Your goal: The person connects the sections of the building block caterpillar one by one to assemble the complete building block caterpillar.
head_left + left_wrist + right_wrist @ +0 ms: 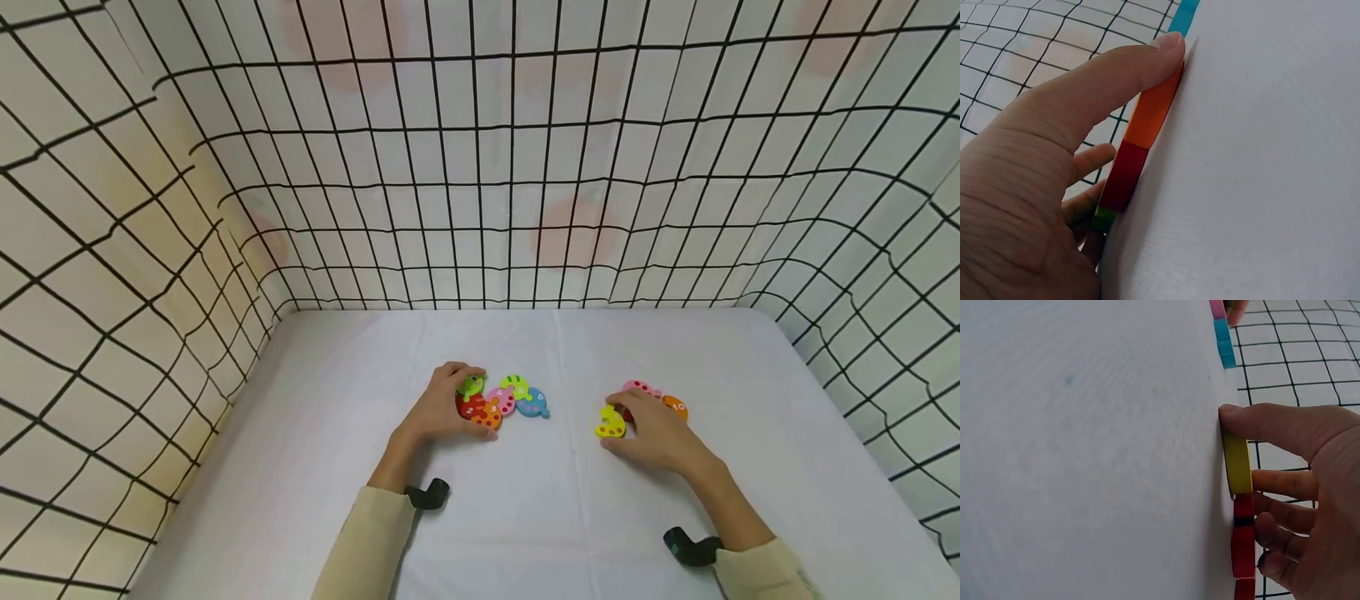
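Observation:
A row of joined caterpillar puzzle pieces lies on the white table: a green face piece [472, 384], a red piece [469, 407], an orange piece [487, 414], a pink piece [502, 401], a light green piece [516, 387] and a blue piece [533, 403]. My left hand [438, 404] spans the face end, its thumb [1160, 59] against the orange piece's edge and its fingers on the far side. My right hand [654, 429] holds a yellow puzzle piece [611, 422] between thumb and fingers, beside a red piece [1243, 550] partly hidden under the hand.
Close to my right hand lie another pink piece [640, 387] and an orange piece marked 10 [677, 407]. A black wire grid [510, 183] encloses the back and sides of the white-covered table [525, 525]. Each wrist wears a black strap mount [429, 495].

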`<state>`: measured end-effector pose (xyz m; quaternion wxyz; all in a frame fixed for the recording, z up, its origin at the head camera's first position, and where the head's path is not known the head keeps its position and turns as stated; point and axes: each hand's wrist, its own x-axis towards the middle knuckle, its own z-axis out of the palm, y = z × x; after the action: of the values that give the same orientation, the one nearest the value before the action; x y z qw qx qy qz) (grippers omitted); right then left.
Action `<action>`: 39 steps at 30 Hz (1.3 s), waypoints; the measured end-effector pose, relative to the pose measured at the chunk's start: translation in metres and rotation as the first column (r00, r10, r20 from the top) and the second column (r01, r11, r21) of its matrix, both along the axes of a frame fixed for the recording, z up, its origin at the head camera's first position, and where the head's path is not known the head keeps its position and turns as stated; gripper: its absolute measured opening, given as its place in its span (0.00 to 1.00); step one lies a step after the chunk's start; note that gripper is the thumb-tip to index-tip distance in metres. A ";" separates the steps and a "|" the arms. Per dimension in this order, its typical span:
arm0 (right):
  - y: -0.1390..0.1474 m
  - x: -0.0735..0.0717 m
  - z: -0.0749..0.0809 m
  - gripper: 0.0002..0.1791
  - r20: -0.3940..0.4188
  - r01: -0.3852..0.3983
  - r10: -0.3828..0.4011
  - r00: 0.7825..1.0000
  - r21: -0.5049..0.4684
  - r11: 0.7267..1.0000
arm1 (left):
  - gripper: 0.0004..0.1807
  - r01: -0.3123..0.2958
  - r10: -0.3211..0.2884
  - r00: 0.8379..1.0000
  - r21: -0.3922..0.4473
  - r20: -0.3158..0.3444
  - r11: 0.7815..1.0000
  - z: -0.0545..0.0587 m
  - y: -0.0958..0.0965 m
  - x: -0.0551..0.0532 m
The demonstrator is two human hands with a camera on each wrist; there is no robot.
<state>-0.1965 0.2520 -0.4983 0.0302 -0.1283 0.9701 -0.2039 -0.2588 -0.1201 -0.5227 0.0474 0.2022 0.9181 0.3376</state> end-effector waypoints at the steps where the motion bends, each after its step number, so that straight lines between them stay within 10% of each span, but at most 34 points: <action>1: -0.001 -0.001 0.000 0.38 0.004 0.006 -0.006 1.000 0.000 1.000 | 0.53 -0.004 0.004 1.000 -0.002 0.001 1.000 0.000 0.000 0.000; 39: -0.091 -0.027 0.005 0.31 0.067 0.110 -0.095 0.993 -0.284 0.952 | 0.55 -0.058 0.058 0.998 0.041 0.015 0.997 -0.003 0.001 -0.002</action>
<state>-0.2231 0.1606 -0.4931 0.0260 -0.0755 0.9344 -0.3472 -0.2611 -0.1196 -0.5257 0.0396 0.1743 0.9160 0.3591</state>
